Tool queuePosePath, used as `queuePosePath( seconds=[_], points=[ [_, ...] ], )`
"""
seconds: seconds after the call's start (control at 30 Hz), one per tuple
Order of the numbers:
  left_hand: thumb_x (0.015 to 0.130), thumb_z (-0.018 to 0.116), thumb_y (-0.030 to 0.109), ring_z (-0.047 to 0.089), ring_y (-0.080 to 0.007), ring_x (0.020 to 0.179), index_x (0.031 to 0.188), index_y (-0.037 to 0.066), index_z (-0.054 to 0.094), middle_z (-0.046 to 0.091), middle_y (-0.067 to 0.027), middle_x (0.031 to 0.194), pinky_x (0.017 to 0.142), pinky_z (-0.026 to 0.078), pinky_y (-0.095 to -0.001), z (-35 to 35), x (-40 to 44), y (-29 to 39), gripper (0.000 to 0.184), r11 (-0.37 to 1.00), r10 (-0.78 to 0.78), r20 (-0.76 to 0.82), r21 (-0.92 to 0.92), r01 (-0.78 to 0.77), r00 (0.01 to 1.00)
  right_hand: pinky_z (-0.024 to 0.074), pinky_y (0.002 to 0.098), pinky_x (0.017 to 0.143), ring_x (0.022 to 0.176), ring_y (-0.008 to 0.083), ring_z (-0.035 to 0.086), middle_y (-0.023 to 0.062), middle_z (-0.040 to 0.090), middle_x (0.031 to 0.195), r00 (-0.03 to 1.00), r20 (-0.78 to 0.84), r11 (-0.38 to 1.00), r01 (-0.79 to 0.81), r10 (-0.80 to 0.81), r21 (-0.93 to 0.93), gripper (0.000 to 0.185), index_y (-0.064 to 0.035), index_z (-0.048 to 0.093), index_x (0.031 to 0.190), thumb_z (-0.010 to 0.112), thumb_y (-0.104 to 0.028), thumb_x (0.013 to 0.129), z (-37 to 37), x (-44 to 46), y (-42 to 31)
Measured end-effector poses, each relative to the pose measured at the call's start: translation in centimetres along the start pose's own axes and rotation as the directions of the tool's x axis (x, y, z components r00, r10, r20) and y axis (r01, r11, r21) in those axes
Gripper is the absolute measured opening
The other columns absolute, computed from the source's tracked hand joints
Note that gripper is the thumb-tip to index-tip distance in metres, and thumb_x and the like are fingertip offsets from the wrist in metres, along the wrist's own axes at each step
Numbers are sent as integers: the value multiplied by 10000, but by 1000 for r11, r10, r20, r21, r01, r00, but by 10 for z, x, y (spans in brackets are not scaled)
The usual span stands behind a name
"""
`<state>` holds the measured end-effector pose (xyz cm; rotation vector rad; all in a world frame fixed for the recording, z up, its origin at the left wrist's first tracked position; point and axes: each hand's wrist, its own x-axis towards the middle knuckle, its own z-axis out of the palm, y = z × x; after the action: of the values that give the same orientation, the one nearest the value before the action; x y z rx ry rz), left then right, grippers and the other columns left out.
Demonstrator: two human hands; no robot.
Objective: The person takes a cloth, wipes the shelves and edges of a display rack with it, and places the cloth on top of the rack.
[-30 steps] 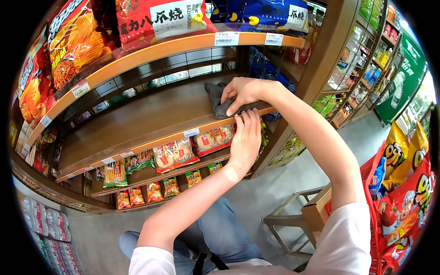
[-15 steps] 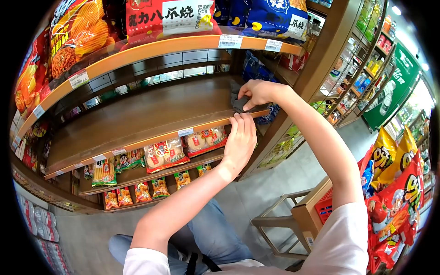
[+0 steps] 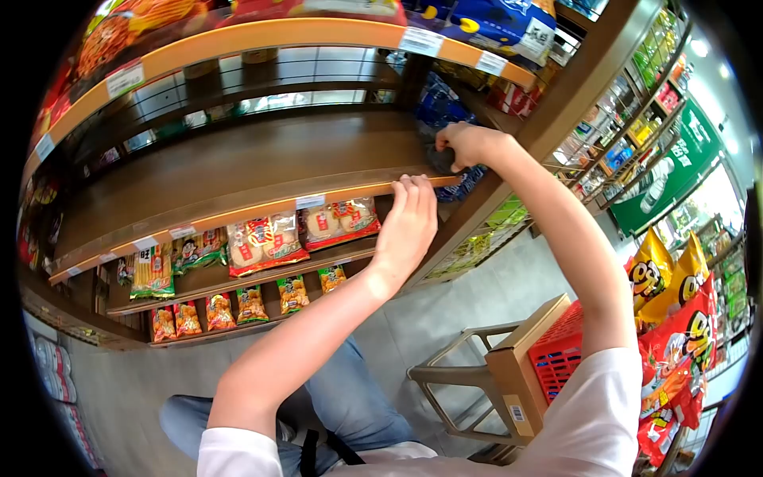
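Note:
My right hand [image 3: 469, 147] holds a dark grey cloth [image 3: 439, 159] at the right end of the brown middle shelf [image 3: 262, 155], its fingers bent around the cloth. Part of the cloth is hidden behind the fingers. My left hand [image 3: 409, 219] rests its fingertips on the orange front edge of that shelf, left of the cloth, its fingers close together. Whether anything lies beneath those fingertips cannot be seen. Blue packaging [image 3: 445, 107] shows just behind and beside my right hand.
Large snack bags [image 3: 501, 28] stand on the shelf above. Rice cracker packs [image 3: 265, 238] and small snack bags [image 3: 250, 304] fill lower shelves. A stool [image 3: 453, 378], a cardboard box [image 3: 517, 366] and a red basket [image 3: 556, 358] with bags are at the right.
The cloth and my right hand have moved right along the shelf to its end corner. My left hand stays at the front edge, and the view has shifted.

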<state>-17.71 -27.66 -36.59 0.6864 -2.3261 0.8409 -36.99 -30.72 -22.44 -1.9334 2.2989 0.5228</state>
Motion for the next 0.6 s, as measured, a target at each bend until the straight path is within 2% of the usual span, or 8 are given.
queuePosePath(
  seconds=[0.1,0.2,0.3,0.33,0.43,0.53,0.57,0.6],
  points=[
    [918,499,236,505,-345,1234,1364,-101,521,562,-206,1281,1096,356,-443,-6,0,0,559,1000,-11,47,24,10,999,533,403,931,1142,337,631,161,694,1159,999,28,998,-16,18,-64,548,-78,686,1149,881,-93,638,-5,4,2],
    [910,516,253,502,-353,1257,1365,-115,509,564,-217,1303,1104,351,-452,-8,1,4,586,999,-20,71,-48,24,997,508,415,976,1145,355,613,178,674,1158,993,-51,984,-115,109,-133,411,-88,712,1074,664,77,701,-25,9,-1],
    [866,575,242,509,-358,1237,1321,-133,518,563,-240,1287,1097,363,-448,-12,-1,-12,592,945,-36,26,-325,43,999,470,460,957,1121,411,578,214,633,1094,899,-439,996,-44,3,-83,351,-62,619,1041,544,119,750,-26,23,11],
    [836,595,207,514,-365,1217,1297,-137,522,559,-250,1273,1094,365,-445,-11,-2,-16,580,886,-53,-1,-461,47,999,473,472,941,1106,424,582,239,631,1109,804,-591,998,49,-68,-47,326,-66,619,1088,568,80,801,-23,25,3],
    [733,617,79,512,-408,1186,1234,-163,516,538,-278,1251,1068,394,-464,-8,-9,-31,565,583,-181,-153,-812,-19,972,479,482,956,1118,443,579,245,642,1156,709,-697,982,184,-111,32,382,-99,593,1244,646,-49,870,-30,38,-45],
    [754,630,74,487,-408,1241,1237,-148,518,516,-263,1265,1092,388,-481,-28,-38,-59,543,613,-213,-257,-787,-76,943,514,471,857,945,428,646,222,695,966,586,-803,910,384,-110,155,291,-74,641,1189,664,-106,901,-37,52,-102],
    [773,642,81,484,-400,1244,1237,-143,517,507,-254,1278,1098,386,-479,-39,-51,-72,530,604,-204,-247,-793,-77,947,541,415,767,837,359,693,204,710,915,601,-797,918,344,-54,197,274,-48,664,1164,685,-129,903,-49,35,-137],
    [791,656,91,482,-391,1248,1233,-135,521,503,-242,1278,1098,390,-474,-49,-66,-86,514,596,-199,-216,-801,-57,956,545,385,752,821,315,700,196,717,937,583,-812,843,450,-29,293,295,-38,661,1180,695,-147,908,-47,45,-151]
  ],
)
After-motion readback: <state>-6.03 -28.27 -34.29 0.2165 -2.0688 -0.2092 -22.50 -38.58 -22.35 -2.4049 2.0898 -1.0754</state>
